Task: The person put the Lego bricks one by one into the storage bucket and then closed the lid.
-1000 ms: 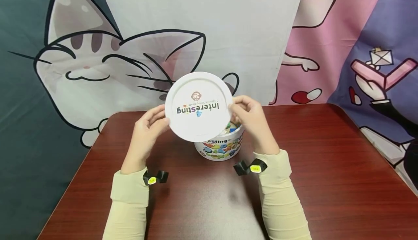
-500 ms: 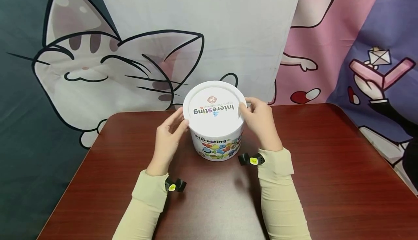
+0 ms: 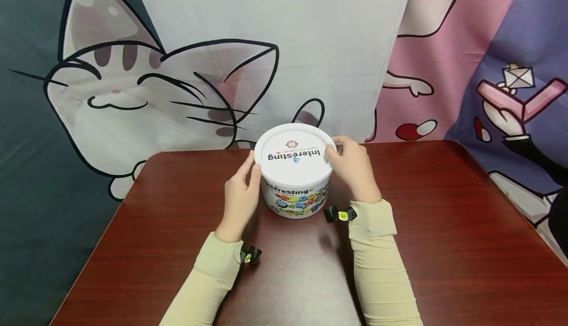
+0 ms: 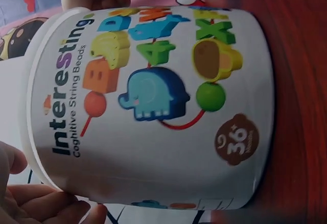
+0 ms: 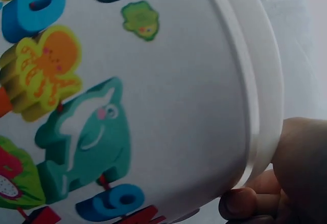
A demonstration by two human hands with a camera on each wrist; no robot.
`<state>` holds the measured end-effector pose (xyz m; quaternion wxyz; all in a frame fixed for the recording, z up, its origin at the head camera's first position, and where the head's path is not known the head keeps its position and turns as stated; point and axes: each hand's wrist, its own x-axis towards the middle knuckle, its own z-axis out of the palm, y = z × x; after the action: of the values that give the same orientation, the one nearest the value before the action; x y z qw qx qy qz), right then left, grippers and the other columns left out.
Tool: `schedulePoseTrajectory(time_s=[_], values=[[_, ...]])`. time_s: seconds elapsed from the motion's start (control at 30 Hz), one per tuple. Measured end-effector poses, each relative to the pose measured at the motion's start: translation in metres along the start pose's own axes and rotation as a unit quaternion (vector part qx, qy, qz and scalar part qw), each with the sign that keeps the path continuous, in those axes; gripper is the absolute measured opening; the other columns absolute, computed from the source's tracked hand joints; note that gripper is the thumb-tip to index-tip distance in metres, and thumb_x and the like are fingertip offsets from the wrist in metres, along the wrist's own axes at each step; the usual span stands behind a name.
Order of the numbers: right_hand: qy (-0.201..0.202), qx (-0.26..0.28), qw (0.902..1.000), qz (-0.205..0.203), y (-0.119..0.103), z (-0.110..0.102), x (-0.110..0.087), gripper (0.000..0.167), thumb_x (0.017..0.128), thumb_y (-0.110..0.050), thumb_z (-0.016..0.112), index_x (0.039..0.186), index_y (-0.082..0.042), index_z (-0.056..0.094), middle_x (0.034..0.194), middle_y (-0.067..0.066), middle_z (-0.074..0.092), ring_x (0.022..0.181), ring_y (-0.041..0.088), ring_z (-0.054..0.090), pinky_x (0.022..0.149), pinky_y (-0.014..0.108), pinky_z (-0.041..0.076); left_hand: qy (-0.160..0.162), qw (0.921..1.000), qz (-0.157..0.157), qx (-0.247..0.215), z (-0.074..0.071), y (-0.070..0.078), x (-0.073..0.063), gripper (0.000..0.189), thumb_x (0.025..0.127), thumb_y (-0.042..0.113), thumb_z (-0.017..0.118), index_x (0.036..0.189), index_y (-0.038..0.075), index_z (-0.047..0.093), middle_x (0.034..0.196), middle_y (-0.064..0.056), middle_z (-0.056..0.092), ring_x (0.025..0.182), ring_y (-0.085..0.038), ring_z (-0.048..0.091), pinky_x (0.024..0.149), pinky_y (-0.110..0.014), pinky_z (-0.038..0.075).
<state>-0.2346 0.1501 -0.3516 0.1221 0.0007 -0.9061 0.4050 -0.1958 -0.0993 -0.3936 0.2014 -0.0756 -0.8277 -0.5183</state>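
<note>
A white round tub (image 3: 295, 200) printed with colourful string beads stands on the table, with a white lid (image 3: 295, 165) lettered "Interesting" over its mouth. At the lid's right side my right hand (image 3: 353, 170) grips the edge, thumb on top; in the right wrist view its fingertips (image 5: 240, 203) sit just under the rim. On the opposite side my left hand (image 3: 241, 200) has its thumb and index finger extended at the lid's edge. The left wrist view shows its fingers (image 4: 46, 203) against the tub wall (image 4: 153, 178) by the rim. The tub's contents are hidden.
The tub stands toward the far edge of a reddish-brown wooden table (image 3: 421, 237). Behind it hangs a cloth backdrop (image 3: 337, 45) with cartoon figures. Each wrist carries a small black camera (image 3: 340, 214).
The lid has come down and right onto the tub, covering the mouth and the coloured pieces inside. My left hand has moved right with it, and its fingers have straightened along the edge.
</note>
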Motion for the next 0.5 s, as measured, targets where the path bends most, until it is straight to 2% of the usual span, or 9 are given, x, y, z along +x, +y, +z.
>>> schedulePoseTrajectory(time_s=[0.17,0.37,0.5], values=[[-0.002,0.001,1.0000,0.006,0.002,0.001,0.000,0.039,0.097,-0.026,0.054,0.126,-0.004,0.067,0.091,0.016,0.069,0.082,0.030,0.061,0.073,0.042,0.050,-0.002,1.0000,-0.004,-0.002,0.004,-0.002,0.001,0.046,0.107,0.023,0.050,0.151,0.007,0.049,0.153,-0.005,0.049,0.141,-0.019,0.045,0.114,-0.043,0.040],[-0.001,0.013,0.9997,0.020,-0.001,-0.001,-0.002,0.039,0.098,-0.027,0.054,0.127,-0.003,0.066,0.097,0.017,0.069,0.087,0.031,0.061,0.077,0.043,0.051,-0.029,0.9994,-0.004,-0.019,0.003,-0.009,0.006,0.047,0.107,0.020,0.049,0.152,0.006,0.045,0.154,-0.015,0.045,0.142,-0.027,0.042,0.108,-0.047,0.047],[0.027,0.016,0.9995,0.009,-0.006,0.000,-0.001,0.039,0.100,-0.023,0.049,0.127,0.000,0.066,0.108,0.022,0.064,0.096,0.035,0.058,0.085,0.048,0.051,-0.046,0.9988,0.013,-0.004,0.000,-0.008,0.016,0.048,0.108,0.022,0.047,0.153,0.005,0.044,0.158,-0.016,0.039,0.147,-0.029,0.035,0.118,-0.051,0.034]])
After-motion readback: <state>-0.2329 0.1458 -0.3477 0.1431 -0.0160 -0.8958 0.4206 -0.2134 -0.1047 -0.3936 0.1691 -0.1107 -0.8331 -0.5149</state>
